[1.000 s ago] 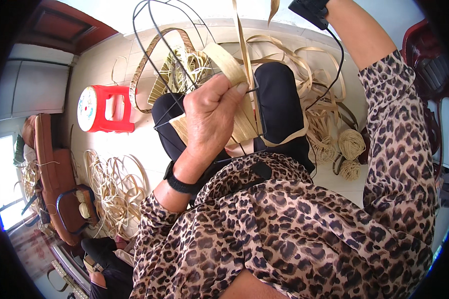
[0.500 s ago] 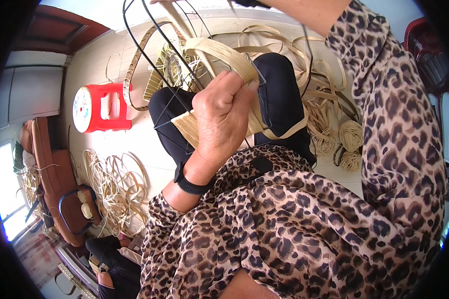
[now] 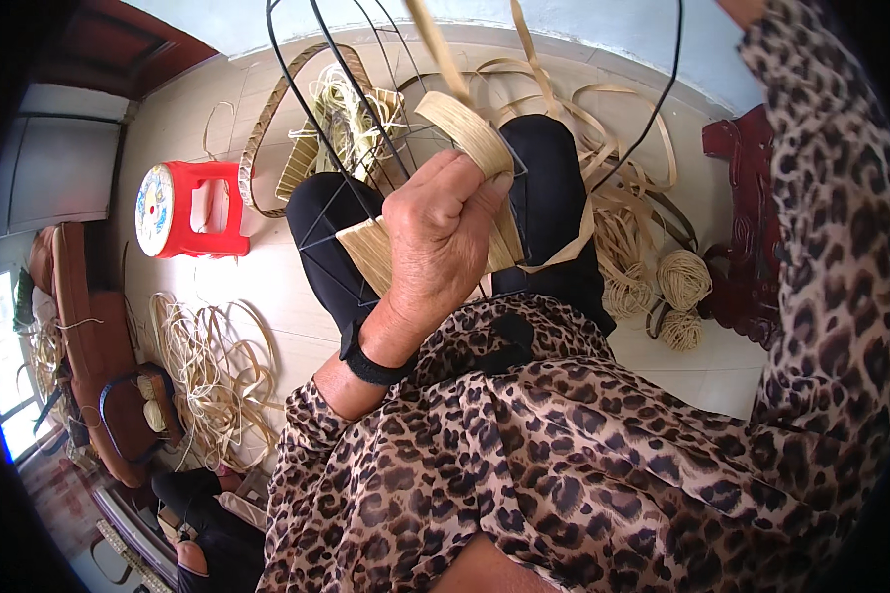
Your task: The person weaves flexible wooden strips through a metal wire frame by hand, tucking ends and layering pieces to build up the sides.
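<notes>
My left hand is closed, thumb against fingers, on a flat tan strip that bends over it in a loop. Beneath the hand, rows of the same tan material form a wrapped panel on a black wire frame. The frame rests on my lap between my knees, and its tall wires rise toward the upper edge. A length of strip runs up from the loop and out of view. My right arm reaches up at the far right; its hand is out of the picture.
A red plastic stool stands on the left. Loose strips lie heaped below it. A basket with pale strands sits beyond my knee. Balls of cord lie at right, beside carved dark-red furniture. Another person's leg shows lower left.
My right arm has swung outward to the upper right, and the strip now stretches upward from the loop. My left hand keeps its grip in nearly the same place. The view has shifted slightly.
</notes>
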The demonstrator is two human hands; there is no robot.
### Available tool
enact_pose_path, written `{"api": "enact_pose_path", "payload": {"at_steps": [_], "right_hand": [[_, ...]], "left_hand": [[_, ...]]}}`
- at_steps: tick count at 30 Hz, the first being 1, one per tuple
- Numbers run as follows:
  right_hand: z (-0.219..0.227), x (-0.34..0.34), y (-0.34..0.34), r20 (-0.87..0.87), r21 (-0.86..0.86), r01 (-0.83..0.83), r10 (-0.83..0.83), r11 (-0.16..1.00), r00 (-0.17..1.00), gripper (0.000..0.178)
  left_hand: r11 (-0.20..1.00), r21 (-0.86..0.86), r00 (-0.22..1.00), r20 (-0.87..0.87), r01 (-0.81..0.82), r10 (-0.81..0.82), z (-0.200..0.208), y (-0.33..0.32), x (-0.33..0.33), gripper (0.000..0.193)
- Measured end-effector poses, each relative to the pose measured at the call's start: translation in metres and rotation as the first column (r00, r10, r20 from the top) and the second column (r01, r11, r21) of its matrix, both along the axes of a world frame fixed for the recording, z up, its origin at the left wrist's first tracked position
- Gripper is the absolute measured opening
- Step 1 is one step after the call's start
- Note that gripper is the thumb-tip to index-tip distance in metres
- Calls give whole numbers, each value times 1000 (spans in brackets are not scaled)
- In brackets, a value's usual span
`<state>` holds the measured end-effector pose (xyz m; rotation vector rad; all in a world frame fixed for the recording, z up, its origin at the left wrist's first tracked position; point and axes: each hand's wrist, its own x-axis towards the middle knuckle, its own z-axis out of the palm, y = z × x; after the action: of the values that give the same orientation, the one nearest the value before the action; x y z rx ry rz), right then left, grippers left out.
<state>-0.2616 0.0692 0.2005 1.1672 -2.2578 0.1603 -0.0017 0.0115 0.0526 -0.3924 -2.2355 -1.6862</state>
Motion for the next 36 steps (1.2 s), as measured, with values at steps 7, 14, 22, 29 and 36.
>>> {"api": "enact_pose_path", "payload": {"at_steps": [7, 14, 22, 29, 36], "right_hand": [[-106, 51, 16, 103, -9, -218, 217, 976, 971, 24], [-106, 153, 108, 848, 40, -35, -16, 999, 529, 27], [-174, 264, 161, 799, 170, -131, -59, 977, 598, 27], [-177, 301, 143, 862, 24, 47, -44, 999, 504, 28], [-163, 288, 73, 736, -19, 555, 387, 832, -555, 42]], "left_hand": [[1000, 9, 999, 42, -21, 21, 1, -2, -3, 12], [996, -40, 990, 115, -75, 79, 6, -20, -3, 6], [999, 22, 995, 88, -48, 46, 2, -20, -13, 5], [998, 27, 995, 88, -55, 52, -2, -23, -13, 6], [999, -50, 999, 40, 7, -5, -6, -27, -12, 6]]}}
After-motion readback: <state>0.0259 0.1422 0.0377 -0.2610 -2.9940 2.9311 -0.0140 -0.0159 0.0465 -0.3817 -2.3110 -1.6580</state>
